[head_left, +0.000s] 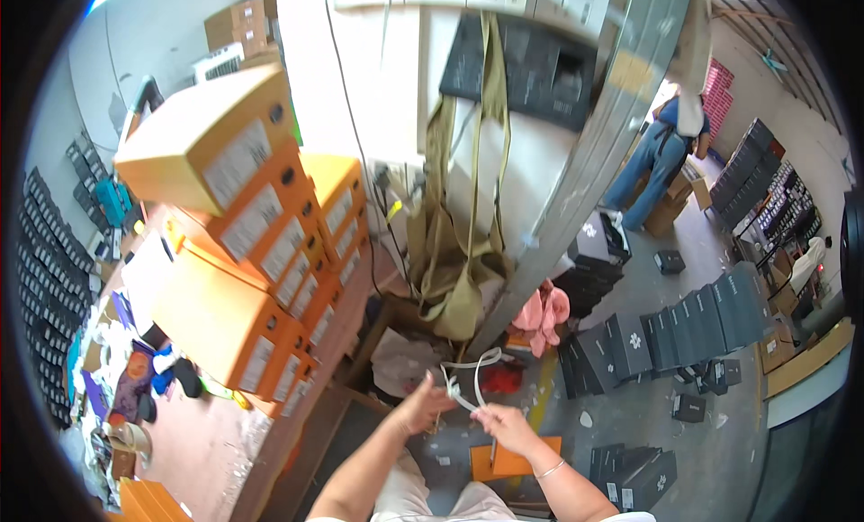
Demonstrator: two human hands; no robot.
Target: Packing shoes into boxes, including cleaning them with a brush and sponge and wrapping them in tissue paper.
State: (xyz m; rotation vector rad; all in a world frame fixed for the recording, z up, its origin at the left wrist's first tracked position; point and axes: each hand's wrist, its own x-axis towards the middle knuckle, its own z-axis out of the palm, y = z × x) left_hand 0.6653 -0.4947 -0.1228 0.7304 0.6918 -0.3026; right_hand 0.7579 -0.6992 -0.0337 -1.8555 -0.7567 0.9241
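Observation:
In front of my body, both hands work on a loop of white cord that has a knot on its left side. My left hand is closed at the knotted part, its fingertips partly hidden by the cord. With fingers pinched, my right hand grips the cord's lower right end. Below the hands, an orange box lies on the floor. Just beyond them stands a brown carton with pale crumpled material inside.
Orange boxes are stacked on the workbench at left. An olive apron hangs ahead, beside a slanting metal post. Rows of dark boxes stand on the floor at right. Farther back, a person bends over cartons.

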